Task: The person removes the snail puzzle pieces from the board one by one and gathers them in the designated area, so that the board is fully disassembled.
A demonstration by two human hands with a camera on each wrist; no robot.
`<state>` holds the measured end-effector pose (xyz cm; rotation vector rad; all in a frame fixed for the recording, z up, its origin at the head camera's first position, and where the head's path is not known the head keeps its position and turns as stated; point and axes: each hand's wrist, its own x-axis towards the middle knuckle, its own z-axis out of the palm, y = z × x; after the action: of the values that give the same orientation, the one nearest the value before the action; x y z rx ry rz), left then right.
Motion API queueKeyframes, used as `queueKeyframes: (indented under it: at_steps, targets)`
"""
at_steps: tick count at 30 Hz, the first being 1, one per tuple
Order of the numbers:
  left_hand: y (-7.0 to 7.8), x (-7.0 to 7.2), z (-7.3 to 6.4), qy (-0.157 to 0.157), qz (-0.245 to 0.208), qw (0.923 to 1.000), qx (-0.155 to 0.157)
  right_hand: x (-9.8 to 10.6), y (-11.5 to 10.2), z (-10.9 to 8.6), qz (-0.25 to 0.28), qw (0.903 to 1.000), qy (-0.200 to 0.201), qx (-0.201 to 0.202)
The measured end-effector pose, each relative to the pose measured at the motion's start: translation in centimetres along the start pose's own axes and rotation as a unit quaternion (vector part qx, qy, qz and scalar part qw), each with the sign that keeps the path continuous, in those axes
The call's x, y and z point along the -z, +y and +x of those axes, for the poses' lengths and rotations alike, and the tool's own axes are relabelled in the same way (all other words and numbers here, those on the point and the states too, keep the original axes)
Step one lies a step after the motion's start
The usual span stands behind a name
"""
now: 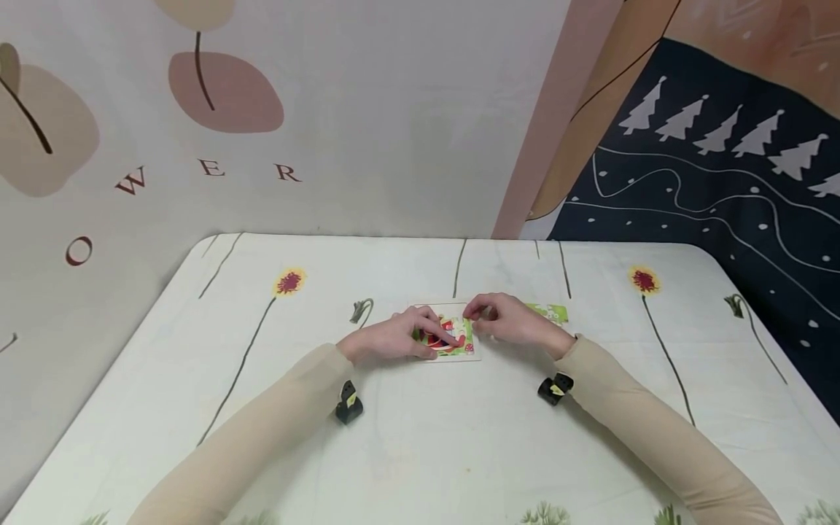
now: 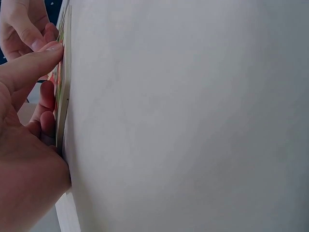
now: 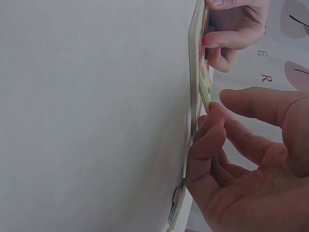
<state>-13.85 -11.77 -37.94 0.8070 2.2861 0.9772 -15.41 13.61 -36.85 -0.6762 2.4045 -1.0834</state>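
A flat picture puzzle (image 1: pixel 467 351) with a pale border and a red and green picture lies on the table. My left hand (image 1: pixel 403 334) rests over its left part, with fingertips on the picture (image 2: pixel 59 72). My right hand (image 1: pixel 515 321) is at the puzzle's right edge. In the right wrist view, a thin green-edged piece (image 3: pixel 204 94) stands tilted up from the board (image 3: pixel 194 72). Fingertips of my right hand (image 3: pixel 231 145) touch its raised end, while the thumb is apart from it. The left hand covers part of the picture.
Another green puzzle piece (image 1: pixel 551 313) lies on the table just beyond my right hand, partly hidden by it. A printed cloth (image 1: pixel 420 452) with flowers covers the table. Patterned fabric walls (image 1: pixel 394 131) stand behind the table's far edge.
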Motion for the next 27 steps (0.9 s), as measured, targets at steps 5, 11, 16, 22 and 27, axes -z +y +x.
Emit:
queueKeyframes:
  at_steps: [5, 11, 16, 22, 27]
  targets:
    - [-0.1, -0.08, 0.11, 0.001, 0.004, 1.0, -0.002, 0.03, 0.0, -0.07, 0.008, 0.9999, 0.004, 0.006]
    - [-0.18, -0.12, 0.15, 0.002, 0.006, 1.0, -0.005, 0.0, -0.08, -0.06, 0.01, 0.9995, 0.017, 0.025]
    - [-0.14, -0.15, 0.12, 0.0, 0.005, 1.0, -0.004, -0.11, -0.16, 0.09, 0.016, 0.9995, 0.019, 0.021]
    - [-0.16, -0.21, 0.08, 0.001, 0.006, 1.0, -0.001, -0.2, -0.28, 0.29, 0.023, 0.9995, 0.019, 0.014]
    - [-0.16, -0.23, 0.09, 0.002, 0.006, 1.0, -0.002, -0.04, -0.34, 0.21, 0.018, 0.999, 0.038, 0.017]
